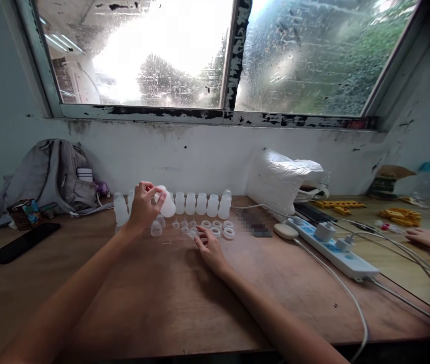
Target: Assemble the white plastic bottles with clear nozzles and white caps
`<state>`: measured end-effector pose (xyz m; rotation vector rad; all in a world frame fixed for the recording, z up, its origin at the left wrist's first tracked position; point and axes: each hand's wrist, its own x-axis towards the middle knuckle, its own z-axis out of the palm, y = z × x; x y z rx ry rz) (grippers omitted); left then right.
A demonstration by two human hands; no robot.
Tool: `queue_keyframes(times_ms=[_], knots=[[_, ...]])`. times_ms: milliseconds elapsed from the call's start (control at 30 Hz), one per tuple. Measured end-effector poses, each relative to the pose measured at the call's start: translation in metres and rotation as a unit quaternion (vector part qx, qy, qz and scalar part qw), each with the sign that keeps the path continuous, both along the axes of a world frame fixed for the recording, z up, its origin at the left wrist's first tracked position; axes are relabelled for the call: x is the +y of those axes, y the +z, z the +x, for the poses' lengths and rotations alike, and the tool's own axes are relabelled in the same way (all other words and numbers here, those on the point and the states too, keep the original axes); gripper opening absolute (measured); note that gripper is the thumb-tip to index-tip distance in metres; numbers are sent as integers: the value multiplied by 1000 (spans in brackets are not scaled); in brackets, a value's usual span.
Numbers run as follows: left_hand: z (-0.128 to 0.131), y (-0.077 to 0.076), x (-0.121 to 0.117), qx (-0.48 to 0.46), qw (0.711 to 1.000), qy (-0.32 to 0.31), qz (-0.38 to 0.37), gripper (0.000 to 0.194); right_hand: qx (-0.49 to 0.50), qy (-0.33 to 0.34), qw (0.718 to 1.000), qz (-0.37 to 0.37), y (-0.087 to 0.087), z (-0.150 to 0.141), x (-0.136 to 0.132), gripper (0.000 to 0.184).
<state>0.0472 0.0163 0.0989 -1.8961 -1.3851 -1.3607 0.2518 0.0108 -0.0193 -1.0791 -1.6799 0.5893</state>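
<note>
White plastic bottle (167,206) pinched in my left hand (147,202), I curl my right hand's (207,245) fingers at small clear pieces (193,232) just beside the rings (217,228).

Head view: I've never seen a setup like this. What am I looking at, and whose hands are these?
No robot here: this single picture comes from a camera worn on a person's head, looking forward and down at their bare hands.

The left hand holds a white bottle in its fingers. The right hand is at a small clear piece; whether it is gripped, I cannot tell.

On the table stand a row of whitish bottles, with clear domed caps and white rings nearer the camera. The hand at the far right appears to be another person's.
</note>
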Motion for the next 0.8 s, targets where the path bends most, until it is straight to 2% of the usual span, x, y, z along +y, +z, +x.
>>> queue_keyframes(times_ms=[100, 233, 300, 367, 433, 500, 567, 667, 800], knots=[[8, -33, -19, 8, 991, -119, -55, 15, 6, -19, 1000, 4, -2, 3, 3, 33], [18, -78, -30, 14, 955, -261, -138, 10, 13, -34, 999, 14, 0, 4, 3, 36], [24, -94, -31, -30, 937, -302, -171, 21, 19, -32, 999, 12, 4, 3, 1, 36], [30, -104, -30, -81, 919, -323, -213, 50, 32, -21, 999, 13, 8, 2, -2, 36], [33, -109, -29, -121, 896, -331, -269, 74, 50, -1, 998, 24, 12, 1, -6, 36], [34, -109, -29, -143, 873, -336, -324, 82, 62, 22, 997, 50, 16, 0, -11, 36], [32, -105, -32, -154, 852, -349, -359, 71, 62, 45, 993, 85, 19, -1, -15, 37], [27, -95, -39, -176, 831, -379, -368, 51, 45, 80, 988, 128, 23, -3, -22, 43], [22, -88, -46, -212, 809, -402, -372, 46, 32, 115, 983, 139, 25, -4, -27, 43]])
